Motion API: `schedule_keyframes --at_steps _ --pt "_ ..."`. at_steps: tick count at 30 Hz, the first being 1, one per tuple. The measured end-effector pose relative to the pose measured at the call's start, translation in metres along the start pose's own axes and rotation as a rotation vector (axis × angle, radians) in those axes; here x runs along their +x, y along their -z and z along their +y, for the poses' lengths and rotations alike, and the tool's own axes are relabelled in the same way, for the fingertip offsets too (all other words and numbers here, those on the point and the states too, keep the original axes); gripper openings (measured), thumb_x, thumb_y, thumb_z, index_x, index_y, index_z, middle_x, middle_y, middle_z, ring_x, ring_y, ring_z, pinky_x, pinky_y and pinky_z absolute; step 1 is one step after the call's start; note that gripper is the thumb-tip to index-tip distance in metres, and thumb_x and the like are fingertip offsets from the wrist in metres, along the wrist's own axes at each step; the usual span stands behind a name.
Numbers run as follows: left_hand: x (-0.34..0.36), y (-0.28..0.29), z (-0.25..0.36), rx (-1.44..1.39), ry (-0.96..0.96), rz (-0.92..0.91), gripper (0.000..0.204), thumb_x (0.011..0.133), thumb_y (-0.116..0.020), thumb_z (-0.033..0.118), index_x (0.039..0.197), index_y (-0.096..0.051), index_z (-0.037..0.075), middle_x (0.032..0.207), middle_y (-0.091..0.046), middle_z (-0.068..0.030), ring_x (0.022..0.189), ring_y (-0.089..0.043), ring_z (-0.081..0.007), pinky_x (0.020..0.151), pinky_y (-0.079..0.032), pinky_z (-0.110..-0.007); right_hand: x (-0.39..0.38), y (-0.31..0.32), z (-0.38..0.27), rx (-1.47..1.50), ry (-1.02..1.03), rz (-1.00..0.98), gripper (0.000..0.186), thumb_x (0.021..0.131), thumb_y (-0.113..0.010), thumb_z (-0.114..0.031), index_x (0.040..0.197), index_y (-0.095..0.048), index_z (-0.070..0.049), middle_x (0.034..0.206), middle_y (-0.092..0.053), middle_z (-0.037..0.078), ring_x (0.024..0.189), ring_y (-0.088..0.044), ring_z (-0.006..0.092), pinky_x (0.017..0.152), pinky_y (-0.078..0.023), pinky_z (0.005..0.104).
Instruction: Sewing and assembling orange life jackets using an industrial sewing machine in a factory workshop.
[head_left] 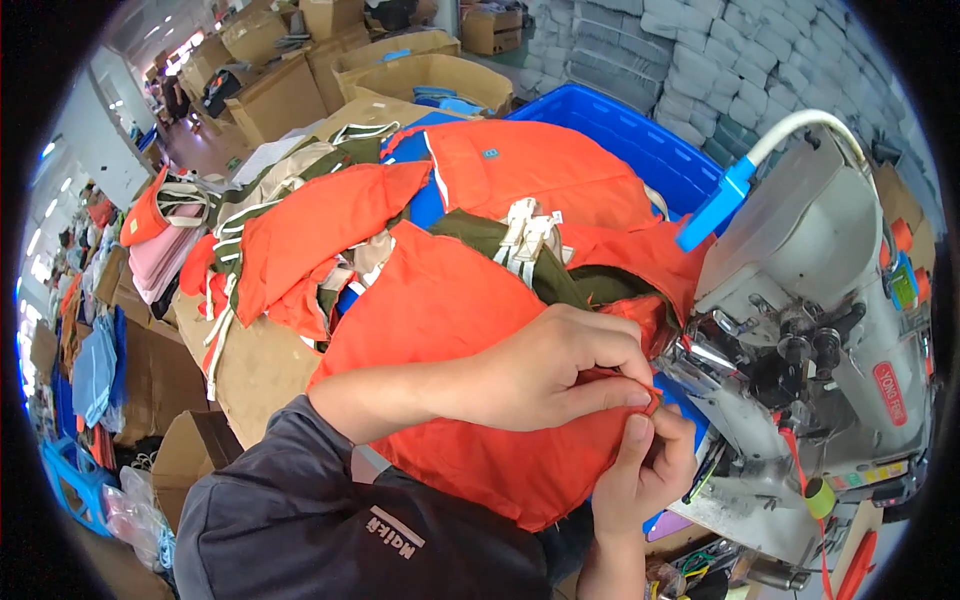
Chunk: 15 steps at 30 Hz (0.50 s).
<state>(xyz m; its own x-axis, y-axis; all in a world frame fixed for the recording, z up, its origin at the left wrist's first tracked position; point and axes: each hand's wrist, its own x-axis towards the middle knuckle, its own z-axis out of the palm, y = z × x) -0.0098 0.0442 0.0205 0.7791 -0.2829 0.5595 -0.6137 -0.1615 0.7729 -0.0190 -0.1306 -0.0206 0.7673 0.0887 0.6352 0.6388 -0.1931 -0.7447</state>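
A large orange fabric piece [445, 295] lies across my lap and the table edge. My left hand [565, 370] reaches over from the left, its thumb and fingers pinching a folded edge of that fabric. Just below, my right hand [652, 465] is closed with thumb and forefinger against the same edge, so both hands meet there. What lies inside the pinch is mostly hidden. Behind them, an olive-green lining [600, 285] and white straps [530, 235] show among more orange pieces [540, 165]. The head of a grey sewing machine [790, 225] stands close to the right of my hands.
A blue plastic crate [610, 115] stands behind the fabric heap. A lamp with a blue head [718, 203] hangs over the machine's left side. Cardboard boxes [275, 100] fill the back left, and stacked grey bundles [720, 70] line the back right. A red ribbon [797, 460] hangs from the machine.
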Motion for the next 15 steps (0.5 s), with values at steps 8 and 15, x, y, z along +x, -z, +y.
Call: schedule_keyframes --at_steps 8,15 --pt "0.014 -0.006 -0.019 0.003 0.012 -0.013 0.009 0.087 -0.071 0.006 0.090 -0.064 0.001 0.079 -0.060 -0.0068 0.068 -0.059 -0.0176 0.058 -0.043 -0.028 0.000 0.005 0.013 -0.043 -0.075 -0.002 0.013 0.094 -0.063 -0.008 0.087 -0.055 0.001 0.076 -0.057 0.006 0.066 -0.049 0.0118 0.061 -0.041 0.0236" --pt "0.036 -0.024 -0.067 -0.049 0.045 -0.051 0.014 0.089 -0.068 0.012 0.086 -0.063 -0.001 0.079 -0.063 -0.0095 0.068 -0.059 -0.0207 0.061 -0.044 -0.033 0.005 0.005 0.049 -0.081 -0.214 0.129 0.016 0.095 -0.064 -0.011 0.087 -0.059 0.002 0.067 -0.055 -0.002 0.058 -0.042 0.0020 0.051 -0.033 0.0189"
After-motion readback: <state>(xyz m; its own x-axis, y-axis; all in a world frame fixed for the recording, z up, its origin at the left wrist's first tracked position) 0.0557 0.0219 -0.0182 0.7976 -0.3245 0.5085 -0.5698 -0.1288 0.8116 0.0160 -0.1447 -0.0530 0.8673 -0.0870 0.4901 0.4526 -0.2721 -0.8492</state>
